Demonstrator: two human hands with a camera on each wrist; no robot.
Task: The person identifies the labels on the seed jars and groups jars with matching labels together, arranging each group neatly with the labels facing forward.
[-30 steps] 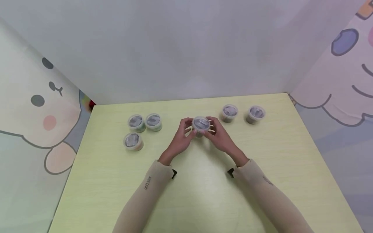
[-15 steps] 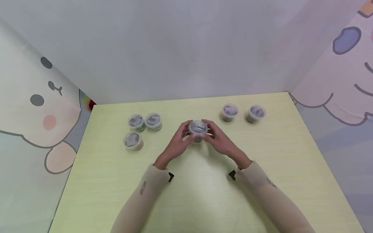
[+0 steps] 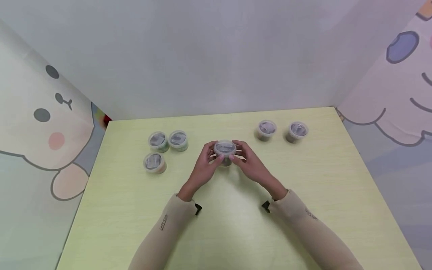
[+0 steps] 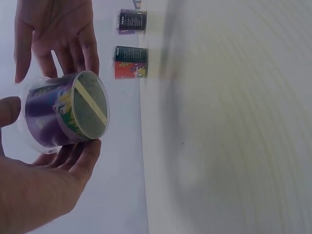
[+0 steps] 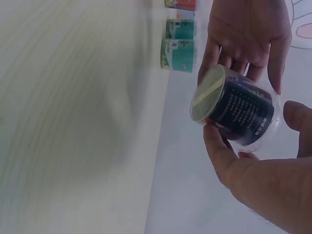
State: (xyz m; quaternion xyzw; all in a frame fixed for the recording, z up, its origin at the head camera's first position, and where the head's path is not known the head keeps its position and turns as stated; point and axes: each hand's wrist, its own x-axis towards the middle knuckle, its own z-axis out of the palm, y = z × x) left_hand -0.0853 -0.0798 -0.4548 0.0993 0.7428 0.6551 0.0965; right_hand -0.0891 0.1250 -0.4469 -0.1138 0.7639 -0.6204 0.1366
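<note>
A small lidded plastic tub (image 3: 225,147) is held between both hands above the middle of the table. In the left wrist view its purple label with bright lettering shows, and a pale strip crosses the clear base of the tub (image 4: 53,112). From the left, my left hand (image 3: 203,167) grips its side, thumb toward the lid. My right hand (image 3: 251,165) holds the opposite side with bent fingers. A dark text panel on the label of the tub (image 5: 243,109) faces the right wrist camera. The tub is tilted slightly and is off the table.
On the pale yellow table (image 3: 229,232), similar tubs stand at the left: a back-left tub (image 3: 157,141), one beside it (image 3: 178,140) and a nearer one (image 3: 153,162). Two more, an inner tub (image 3: 266,129) and an outer tub (image 3: 297,131), stand back right. A pale curtain (image 3: 209,56) hangs behind.
Both hands have carried the tub a little to the left and slightly toward the body. The other tubs stay where they were.
</note>
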